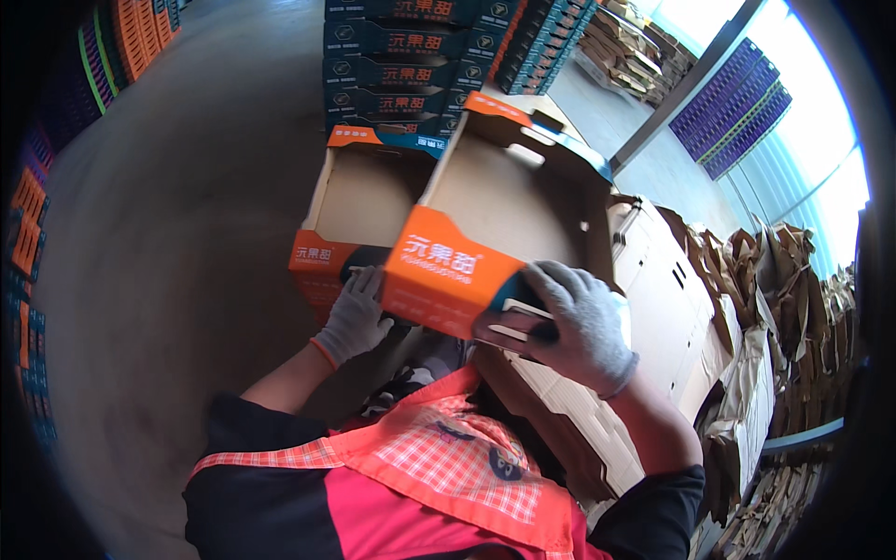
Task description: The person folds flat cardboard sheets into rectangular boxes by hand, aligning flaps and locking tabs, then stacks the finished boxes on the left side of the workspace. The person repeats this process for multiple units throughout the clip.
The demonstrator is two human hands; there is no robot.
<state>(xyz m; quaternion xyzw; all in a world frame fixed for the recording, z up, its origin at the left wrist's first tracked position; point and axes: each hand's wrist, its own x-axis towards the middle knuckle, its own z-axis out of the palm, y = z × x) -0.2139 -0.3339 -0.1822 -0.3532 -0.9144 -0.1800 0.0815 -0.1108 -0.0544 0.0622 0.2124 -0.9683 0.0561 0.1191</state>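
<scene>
Two open cardboard fruit boxes, orange and dark teal outside and plain brown inside, are in front of me. The right box (523, 201) is tilted and overlaps the left box (369, 191). My right hand (581, 327), in a grey knit glove, grips the right box's near wall at its handle slot, with the thumb over the rim. My left hand (355, 322), gloved with an orange cuff, has its fingers closed at the left box's near wall, close to the right box's corner. The fingertips there are partly hidden.
Behind the boxes rises a tall stack of matching boxes (392, 70). Flat cardboard sheets (653, 308) lie at my right, beside bundled brown cardboard (784, 299). Purple crates (733, 107) stand far right. Orange crates (140, 37) line the left, across a grey floor (187, 233).
</scene>
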